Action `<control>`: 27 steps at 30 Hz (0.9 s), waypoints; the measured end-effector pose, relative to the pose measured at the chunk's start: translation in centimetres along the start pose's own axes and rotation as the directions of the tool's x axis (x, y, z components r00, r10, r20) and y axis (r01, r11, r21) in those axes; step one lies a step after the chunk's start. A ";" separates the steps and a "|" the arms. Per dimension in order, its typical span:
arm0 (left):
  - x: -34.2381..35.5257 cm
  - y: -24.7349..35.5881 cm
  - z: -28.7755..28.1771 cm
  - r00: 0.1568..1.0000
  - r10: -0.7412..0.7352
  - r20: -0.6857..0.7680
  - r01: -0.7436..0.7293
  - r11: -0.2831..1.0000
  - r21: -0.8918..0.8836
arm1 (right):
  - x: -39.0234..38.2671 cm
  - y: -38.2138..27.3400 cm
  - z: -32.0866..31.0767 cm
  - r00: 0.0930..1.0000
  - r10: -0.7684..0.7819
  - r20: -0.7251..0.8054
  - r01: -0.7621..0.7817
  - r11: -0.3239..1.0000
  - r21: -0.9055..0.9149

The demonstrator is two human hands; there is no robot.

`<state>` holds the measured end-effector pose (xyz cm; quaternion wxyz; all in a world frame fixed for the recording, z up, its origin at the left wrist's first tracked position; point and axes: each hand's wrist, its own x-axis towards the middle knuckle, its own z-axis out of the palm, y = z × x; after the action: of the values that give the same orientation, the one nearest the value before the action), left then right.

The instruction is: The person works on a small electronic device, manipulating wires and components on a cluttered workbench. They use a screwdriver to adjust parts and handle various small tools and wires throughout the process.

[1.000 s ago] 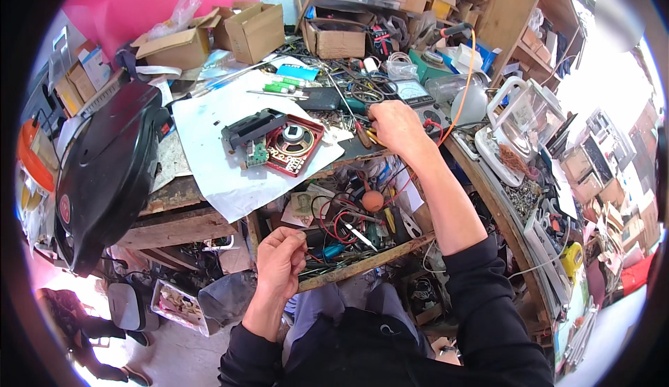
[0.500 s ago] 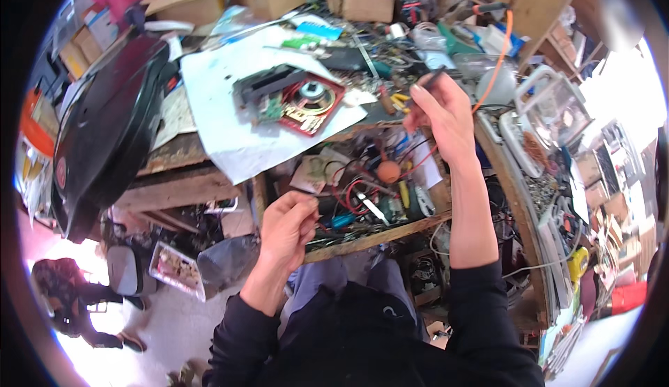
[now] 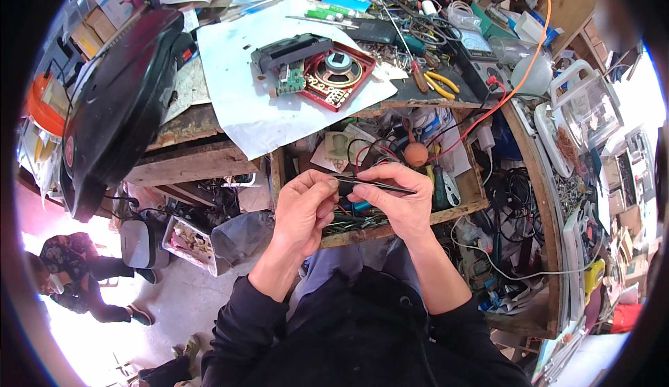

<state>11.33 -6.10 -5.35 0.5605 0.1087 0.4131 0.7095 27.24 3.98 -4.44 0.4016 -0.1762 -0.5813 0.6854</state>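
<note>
Above the open drawer [image 3: 390,228], both hands meet in front of my body. My right hand [image 3: 397,202] pinches slim black tweezers [image 3: 383,185], their tips pointing at my left hand. My left hand [image 3: 304,209] is closed in a pinch at those tips; whatever lies between its fingers is too small to make out. Farther off, on a white sheet [image 3: 233,87], sits an opened red speaker housing [image 3: 339,80]. A green circuit board [image 3: 289,79] and a black casing part [image 3: 293,51] lie against it.
Yellow-handled pliers [image 3: 442,84] and a screwdriver [image 3: 418,77] lie right of the sheet. A multimeter [image 3: 477,44] stands behind them. The drawer holds an orange ball [image 3: 416,154] and wires. A large black case [image 3: 118,115] leans at the left. Another person [image 3: 80,275] is at lower left.
My right hand has come down and left from above the bench's right side, bringing the tweezers to my left hand. My left hand has risen slightly. The view has shifted.
</note>
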 end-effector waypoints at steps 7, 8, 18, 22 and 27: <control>0.0 0.0 -0.1 1.000 -0.008 0.021 0.008 1.000 -0.020 | 0.1 0.0 0.0 0.999 0.026 -0.027 -0.025 0.999 0.027; -0.1 0.0 -0.1 1.000 -0.009 0.021 0.009 1.000 -0.020 | 0.1 0.0 0.0 0.999 0.029 -0.025 -0.028 0.999 0.030; -0.2 0.0 -0.1 1.000 -0.003 0.030 0.004 0.999 -0.031 | 0.0 0.0 0.0 0.998 0.059 -0.017 -0.058 0.998 0.009; -0.2 -0.1 -0.2 1.000 -0.006 0.028 0.007 0.999 -0.031 | -0.1 -0.1 0.2 0.998 0.060 -0.023 -0.061 0.998 -0.020; -0.4 0.1 -0.1 1.000 -0.006 0.030 0.007 0.999 -0.034 | -0.2 0.0 0.3 1.000 0.008 -0.020 -0.010 0.997 -0.071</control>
<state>11.34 -6.47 -5.21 0.5709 0.1081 0.3929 0.7128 27.12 3.67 -4.41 0.3976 -0.1996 -0.6007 0.6643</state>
